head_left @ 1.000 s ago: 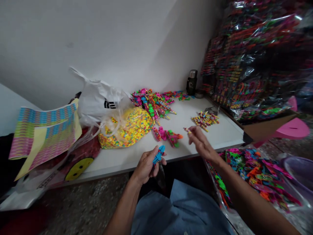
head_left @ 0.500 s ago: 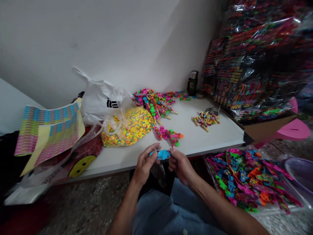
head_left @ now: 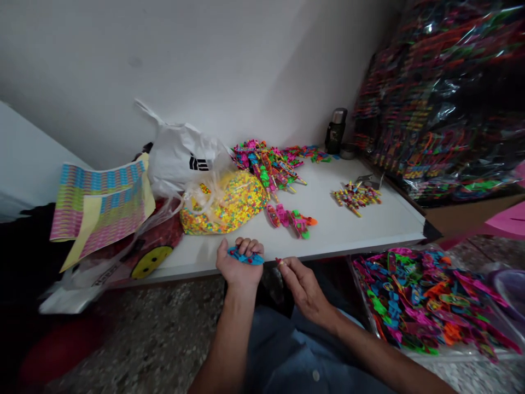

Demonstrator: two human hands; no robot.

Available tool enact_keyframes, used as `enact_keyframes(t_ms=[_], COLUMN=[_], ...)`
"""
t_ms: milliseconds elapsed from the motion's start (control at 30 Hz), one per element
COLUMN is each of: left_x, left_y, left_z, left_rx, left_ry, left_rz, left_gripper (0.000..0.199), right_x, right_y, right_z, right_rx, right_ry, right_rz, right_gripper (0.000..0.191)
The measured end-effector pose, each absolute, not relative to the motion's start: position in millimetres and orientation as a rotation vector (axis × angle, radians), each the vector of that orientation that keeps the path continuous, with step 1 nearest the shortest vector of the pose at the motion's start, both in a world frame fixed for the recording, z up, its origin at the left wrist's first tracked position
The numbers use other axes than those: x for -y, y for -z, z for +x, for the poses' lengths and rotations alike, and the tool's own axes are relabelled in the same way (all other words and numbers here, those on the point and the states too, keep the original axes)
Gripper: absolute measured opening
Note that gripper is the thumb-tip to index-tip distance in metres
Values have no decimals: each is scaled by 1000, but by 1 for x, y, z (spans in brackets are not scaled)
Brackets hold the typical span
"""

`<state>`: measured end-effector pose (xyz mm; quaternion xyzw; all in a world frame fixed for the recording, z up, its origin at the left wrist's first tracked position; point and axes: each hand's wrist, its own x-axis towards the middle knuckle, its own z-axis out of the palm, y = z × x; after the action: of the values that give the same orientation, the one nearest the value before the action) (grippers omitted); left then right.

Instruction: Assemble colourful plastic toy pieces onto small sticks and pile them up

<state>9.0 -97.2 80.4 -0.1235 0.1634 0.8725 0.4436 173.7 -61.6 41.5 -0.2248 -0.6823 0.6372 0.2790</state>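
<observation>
My left hand (head_left: 238, 264) is turned palm up at the table's front edge, its fingers curled around a blue plastic toy piece (head_left: 246, 256). My right hand (head_left: 304, 288) is to the right of it, pinching a tiny yellow and red piece (head_left: 279, 262) between finger and thumb. Beyond both hands, a short row of pink and green plastic toys (head_left: 290, 220) lies on the white table (head_left: 353, 230). Further right is a small heap of thin multicoloured pieces (head_left: 356, 197).
A bulging clear bag of small yellow pieces (head_left: 225, 205) and a white plastic bag (head_left: 180, 158) sit at the back left, near printed sheets (head_left: 98, 207). A large toy heap (head_left: 266, 167) lies against the wall. A tray of bright toys (head_left: 426, 303) stands low at right.
My hands have separated: the right hand has moved off the blue toy to the right with the tiny piece. The left hand has turned palm up. The view has shifted slightly.
</observation>
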Motion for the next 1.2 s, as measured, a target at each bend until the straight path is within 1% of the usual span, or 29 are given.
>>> enact_keyframes(t_ms=[167,367,600,800,1200], left_x=[100,97,97,100,96], left_y=[-80,-78,-76,-79,-73], left_z=[13,18,22,29,41], left_rx=[-338,-382,-420,-522,-571], left_ry=[-2097,-2065,-2052,-2076,-2042], left_rz=[-343,-319,-293,-58,-86], left_gripper=[23,23,25,26,28], right_x=[66,65,64,63,76], right_y=[-47,-45,-47,-52,-37], right_z=[176,173,175,180,180], right_rx=[1979,2049,2091,2090,2001], right_ry=[-1614,-1546,-1566,-1724,-1703], right_rz=[-489,-492,-513,-550,-614], right_gripper=[26,26,30,38,34])
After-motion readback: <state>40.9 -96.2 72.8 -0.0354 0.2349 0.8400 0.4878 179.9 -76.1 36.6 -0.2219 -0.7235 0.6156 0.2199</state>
